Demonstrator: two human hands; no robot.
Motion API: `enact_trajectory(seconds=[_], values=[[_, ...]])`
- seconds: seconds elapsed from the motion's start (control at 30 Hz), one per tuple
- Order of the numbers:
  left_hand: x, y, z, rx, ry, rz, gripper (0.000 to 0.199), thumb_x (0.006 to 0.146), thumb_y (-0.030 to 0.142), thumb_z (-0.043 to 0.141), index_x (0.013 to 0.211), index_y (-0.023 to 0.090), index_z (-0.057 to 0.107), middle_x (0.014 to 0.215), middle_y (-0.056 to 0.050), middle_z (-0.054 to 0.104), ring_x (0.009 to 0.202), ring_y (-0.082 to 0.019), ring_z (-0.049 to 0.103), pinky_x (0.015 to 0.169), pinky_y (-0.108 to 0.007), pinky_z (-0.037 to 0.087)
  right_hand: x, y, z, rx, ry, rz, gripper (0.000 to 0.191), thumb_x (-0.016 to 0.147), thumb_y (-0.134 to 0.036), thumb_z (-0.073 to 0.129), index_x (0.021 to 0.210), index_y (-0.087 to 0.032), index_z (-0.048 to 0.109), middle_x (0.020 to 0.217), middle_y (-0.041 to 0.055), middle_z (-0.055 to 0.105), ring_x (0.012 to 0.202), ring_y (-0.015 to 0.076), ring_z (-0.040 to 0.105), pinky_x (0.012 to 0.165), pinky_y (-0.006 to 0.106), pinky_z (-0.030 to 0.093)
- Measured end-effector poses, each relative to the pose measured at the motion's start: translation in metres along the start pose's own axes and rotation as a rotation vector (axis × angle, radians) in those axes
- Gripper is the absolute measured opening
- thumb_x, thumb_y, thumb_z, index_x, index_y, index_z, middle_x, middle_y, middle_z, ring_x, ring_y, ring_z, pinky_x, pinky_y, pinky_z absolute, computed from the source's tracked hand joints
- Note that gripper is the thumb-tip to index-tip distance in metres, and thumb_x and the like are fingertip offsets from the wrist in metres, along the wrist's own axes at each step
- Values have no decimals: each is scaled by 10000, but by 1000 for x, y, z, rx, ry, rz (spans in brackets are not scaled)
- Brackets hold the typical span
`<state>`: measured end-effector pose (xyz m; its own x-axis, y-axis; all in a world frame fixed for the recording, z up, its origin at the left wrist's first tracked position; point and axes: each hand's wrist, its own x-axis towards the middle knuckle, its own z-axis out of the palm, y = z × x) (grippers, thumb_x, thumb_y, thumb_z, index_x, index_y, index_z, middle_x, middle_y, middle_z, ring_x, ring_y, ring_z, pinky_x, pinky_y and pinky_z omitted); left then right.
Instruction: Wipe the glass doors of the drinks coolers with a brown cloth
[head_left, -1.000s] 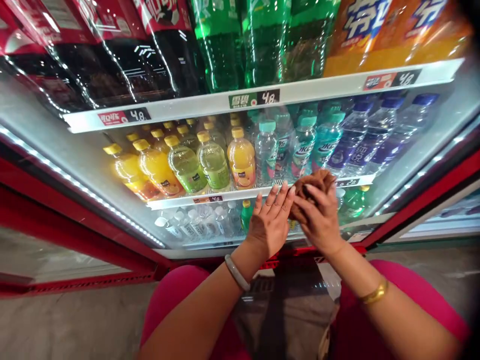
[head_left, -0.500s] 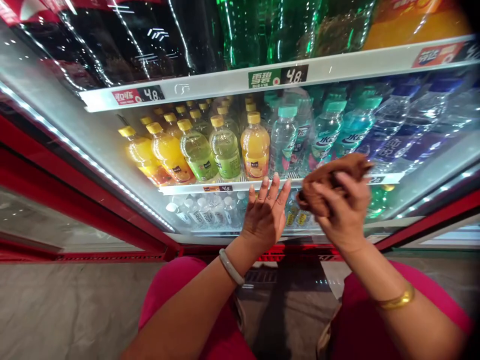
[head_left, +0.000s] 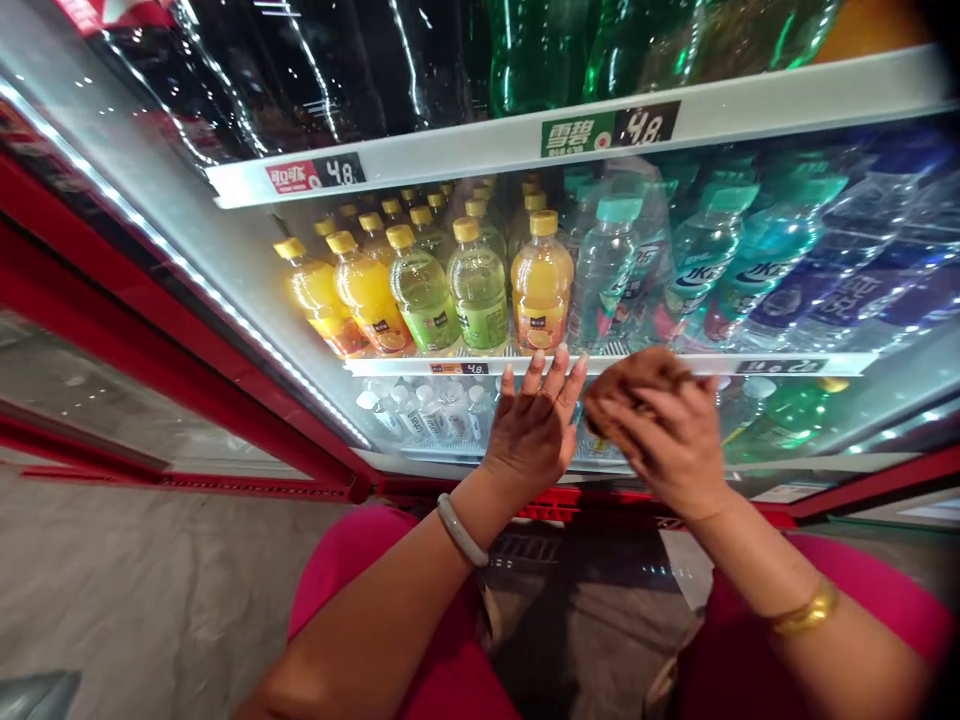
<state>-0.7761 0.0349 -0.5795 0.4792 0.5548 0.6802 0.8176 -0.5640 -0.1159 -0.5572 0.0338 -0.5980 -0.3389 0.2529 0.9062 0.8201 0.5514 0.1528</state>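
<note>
My left hand (head_left: 531,430) has its fingers spread, with the fingertips at the front edge of the middle shelf (head_left: 525,366); whether they touch it I cannot tell. Bunched in my right hand (head_left: 679,440) is a brown cloth (head_left: 637,385), held just right of the left hand before the same shelf edge. Behind the fingers stands an orange juice bottle (head_left: 541,290) with a yellow cap. Beside it are a green-labelled bottle (head_left: 478,290) and a clear bottle with a teal cap (head_left: 607,265). The hands hide part of the lower shelf.
Large dark cola bottles (head_left: 337,80) and green bottles (head_left: 547,60) fill the upper shelf (head_left: 465,150). Small white-capped bottles (head_left: 420,410) stand below. A red frame (head_left: 247,400) with a light strip (head_left: 172,255) borders the fridge at left. Grey floor (head_left: 187,580) lies underneath.
The brown cloth in my right hand has moved left and slightly down, closer to my left hand. The view has shifted, so the shelves appear farther right. My left hand stays spread.
</note>
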Motion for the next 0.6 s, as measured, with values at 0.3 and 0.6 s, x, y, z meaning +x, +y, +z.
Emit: enact_trajectory(seconds=[0.3,0.6], values=[[-5,-8,-5,-65,62,-2,770,959,226,494,1658,86,204,1716,-185,295,1645,-290,99,1337,-572,121,21,-43,22,11,-9,86,437,859,-227,765,1280,-275,658,1300,86,631,1359,310,476,1254,604,303],[-19,-26,-10,-9,105,-73,736,941,161,528,1634,110,287,1686,-162,373,1646,-278,55,1344,-569,118,43,-35,21,-27,216,298,530,826,-246,797,1336,-255,652,1475,158,489,1403,411,464,1216,714,266]])
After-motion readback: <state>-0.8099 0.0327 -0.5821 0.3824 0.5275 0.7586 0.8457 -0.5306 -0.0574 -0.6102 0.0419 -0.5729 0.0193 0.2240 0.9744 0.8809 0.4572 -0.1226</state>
